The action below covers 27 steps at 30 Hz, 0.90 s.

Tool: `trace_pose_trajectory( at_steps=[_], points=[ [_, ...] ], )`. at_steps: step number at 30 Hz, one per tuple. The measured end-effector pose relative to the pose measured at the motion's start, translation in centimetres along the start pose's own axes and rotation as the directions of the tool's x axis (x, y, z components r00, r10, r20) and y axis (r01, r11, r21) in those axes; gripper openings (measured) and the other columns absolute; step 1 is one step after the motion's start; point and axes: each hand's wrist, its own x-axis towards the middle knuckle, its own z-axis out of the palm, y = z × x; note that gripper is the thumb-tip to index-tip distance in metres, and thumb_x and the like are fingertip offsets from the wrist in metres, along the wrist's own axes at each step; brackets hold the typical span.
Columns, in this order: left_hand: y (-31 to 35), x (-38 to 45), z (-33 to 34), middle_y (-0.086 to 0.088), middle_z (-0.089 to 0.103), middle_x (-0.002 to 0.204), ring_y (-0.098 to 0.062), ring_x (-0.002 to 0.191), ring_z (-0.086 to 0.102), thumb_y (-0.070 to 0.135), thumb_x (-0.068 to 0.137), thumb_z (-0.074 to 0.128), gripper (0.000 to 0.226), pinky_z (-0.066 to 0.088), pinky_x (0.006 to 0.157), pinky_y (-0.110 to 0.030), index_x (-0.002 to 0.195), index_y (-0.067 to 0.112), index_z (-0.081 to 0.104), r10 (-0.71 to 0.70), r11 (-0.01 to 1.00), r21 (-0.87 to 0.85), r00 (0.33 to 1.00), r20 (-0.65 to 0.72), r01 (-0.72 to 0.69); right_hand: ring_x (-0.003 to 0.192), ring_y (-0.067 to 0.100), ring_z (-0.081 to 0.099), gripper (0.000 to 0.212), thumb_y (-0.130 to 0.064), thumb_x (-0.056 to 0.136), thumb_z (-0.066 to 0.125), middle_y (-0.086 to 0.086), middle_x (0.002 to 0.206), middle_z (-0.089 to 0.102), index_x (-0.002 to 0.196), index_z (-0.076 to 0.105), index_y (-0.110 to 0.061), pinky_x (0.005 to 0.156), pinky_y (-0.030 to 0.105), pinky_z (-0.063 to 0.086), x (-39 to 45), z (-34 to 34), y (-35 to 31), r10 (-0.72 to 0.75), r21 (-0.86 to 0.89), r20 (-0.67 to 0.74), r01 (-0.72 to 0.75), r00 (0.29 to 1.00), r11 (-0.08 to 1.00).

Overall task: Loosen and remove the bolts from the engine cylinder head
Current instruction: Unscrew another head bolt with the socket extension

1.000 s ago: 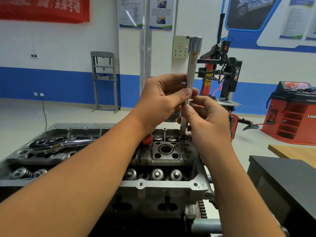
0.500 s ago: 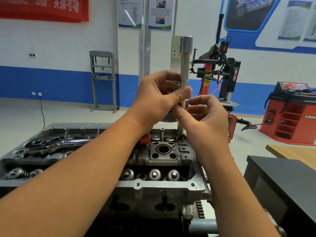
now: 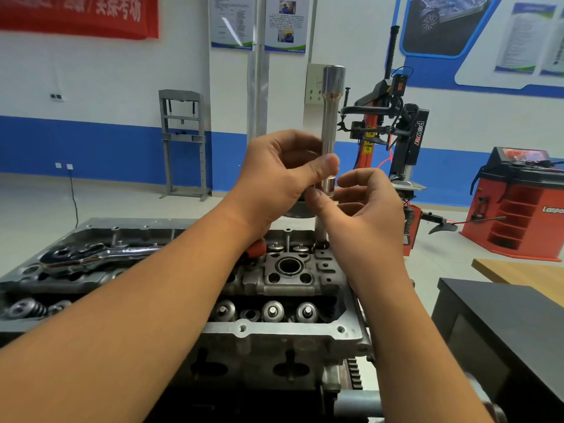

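The engine cylinder head (image 3: 290, 282) lies in front of me with valve springs and bolt holes showing. My left hand (image 3: 280, 178) grips a long chrome socket (image 3: 331, 117) and holds it upright above the head's far right corner. Under the socket, a bolt shank (image 3: 320, 230) runs down into a hole in the head. My right hand (image 3: 363, 209) sits just below the socket. Its thumb presses on the top of the bolt, and its fingers curl loosely to the right of the socket.
A chrome ratchet wrench (image 3: 91, 254) lies on the left part of the head, and a red handle (image 3: 256, 247) peeks out under my left wrist. A black cabinet (image 3: 503, 331) and a wooden table (image 3: 525, 273) stand at the right. A tyre machine (image 3: 396, 141) stands behind.
The socket has gone from leaning to nearly upright. My right fingers have spread away from the tool, leaving mainly the thumb at the bolt. My left hand's grip is unchanged.
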Motion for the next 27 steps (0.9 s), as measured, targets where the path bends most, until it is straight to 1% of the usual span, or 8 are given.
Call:
trace_pose_trajectory(
  at_steps=[3, 8, 11, 14, 20, 22, 25, 27],
  points=[
    [-0.16, 0.11, -0.02, -0.015, 0.076, 0.092, -0.007, 0.063, 0.070, 0.008, 0.088, 0.080, 0.015, 0.050, 0.053, -0.015, 0.098, 0.007, 0.069, -0.016, 1.000, -0.005, 0.999, -0.044, 0.016, 0.070, 0.010, 0.069, 0.025, -0.022, 0.088, 0.083, -0.005, 0.080, 0.069, 0.089, 0.060, -0.031, 0.065, 0.029, 0.058, 0.09, 0.07, 0.08, 0.011, 0.005, 0.010, -0.011, 1.000, 1.000],
    [-0.13, 0.30, -0.21, -0.012, 0.078, 0.096, -0.009, 0.052, 0.051, 0.012, 0.107, 0.057, 0.019, 0.039, 0.045, -0.017, 0.117, 0.003, 0.070, -0.101, 0.986, -0.124, 0.993, 0.058, 0.108, 0.081, 0.028, 0.073, 0.022, -0.015, 0.096, 0.070, 0.003, 0.087, 0.073, 0.094, 0.059, -0.035, 0.072, 0.044, 0.060, 0.18, 0.25, 0.22, 0.019, 0.059, 0.076, -0.023, 0.997, 0.998],
    [-0.05, 0.13, -0.04, -0.016, 0.075, 0.092, -0.002, 0.053, 0.063, 0.007, 0.100, 0.065, 0.012, 0.046, 0.049, -0.012, 0.110, 0.000, 0.068, -0.034, 0.994, -0.099, 0.999, 0.033, 0.037, 0.076, 0.012, 0.071, 0.018, -0.026, 0.090, 0.078, -0.005, 0.084, 0.072, 0.092, 0.061, -0.032, 0.065, 0.032, 0.058, 0.17, 0.03, 0.23, 0.032, 0.054, 0.048, -0.035, 0.998, 0.998],
    [-0.11, 0.14, -0.04, -0.003, 0.073, 0.080, -0.005, 0.062, 0.067, 0.022, 0.075, 0.085, 0.024, 0.047, 0.051, -0.013, 0.090, 0.012, 0.068, -0.007, 0.999, -0.032, 0.999, -0.053, 0.006, 0.069, 0.002, 0.067, 0.024, -0.033, 0.082, 0.088, -0.010, 0.077, 0.071, 0.087, 0.064, -0.028, 0.061, 0.015, 0.051, 0.11, -0.10, 0.10, 0.000, -0.015, 0.002, 0.000, 1.000, 1.000],
    [0.04, 0.15, -0.17, -0.007, 0.079, 0.097, -0.028, 0.074, 0.051, 0.015, 0.106, 0.058, 0.016, 0.038, 0.051, -0.020, 0.112, 0.011, 0.072, -0.111, 0.987, -0.104, 0.989, 0.093, 0.121, 0.076, 0.012, 0.073, 0.015, -0.022, 0.094, 0.076, -0.005, 0.081, 0.075, 0.089, 0.064, -0.029, 0.070, 0.039, 0.063, 0.14, 0.18, 0.21, 0.025, -0.011, -0.004, -0.025, 1.000, 1.000],
    [0.08, 0.10, -0.17, -0.006, 0.079, 0.094, -0.024, 0.073, 0.058, 0.008, 0.107, 0.056, 0.019, 0.040, 0.052, -0.018, 0.117, 0.006, 0.071, -0.095, 0.990, -0.099, 0.991, 0.091, 0.104, 0.077, 0.014, 0.073, 0.014, -0.024, 0.096, 0.074, -0.004, 0.082, 0.075, 0.090, 0.063, -0.031, 0.072, 0.043, 0.062, 0.16, 0.16, 0.24, 0.037, -0.003, 0.005, -0.037, 0.999, 0.999],
    [0.06, -0.04, -0.18, -0.011, 0.077, 0.090, -0.005, 0.063, 0.069, 0.003, 0.100, 0.065, 0.014, 0.050, 0.054, -0.013, 0.112, 0.000, 0.070, -0.013, 0.997, -0.075, 0.999, 0.048, 0.016, 0.073, 0.010, 0.071, 0.014, -0.033, 0.089, 0.080, -0.008, 0.082, 0.075, 0.089, 0.067, -0.029, 0.069, 0.036, 0.061, 0.15, 0.02, 0.29, 0.045, -0.030, 0.005, -0.045, 0.999, 0.999],
    [0.09, -0.04, -0.18, -0.013, 0.079, 0.090, -0.016, 0.074, 0.077, 0.012, 0.087, 0.078, 0.018, 0.057, 0.060, -0.020, 0.103, 0.007, 0.072, 0.000, 0.999, -0.051, 1.000, 0.012, 0.001, 0.068, 0.008, 0.070, 0.021, -0.039, 0.083, 0.086, -0.012, 0.078, 0.073, 0.085, 0.067, -0.029, 0.063, 0.027, 0.058, 0.13, 0.03, 0.27, 0.041, -0.089, -0.007, -0.041, 0.999, 0.995]
  ],
)
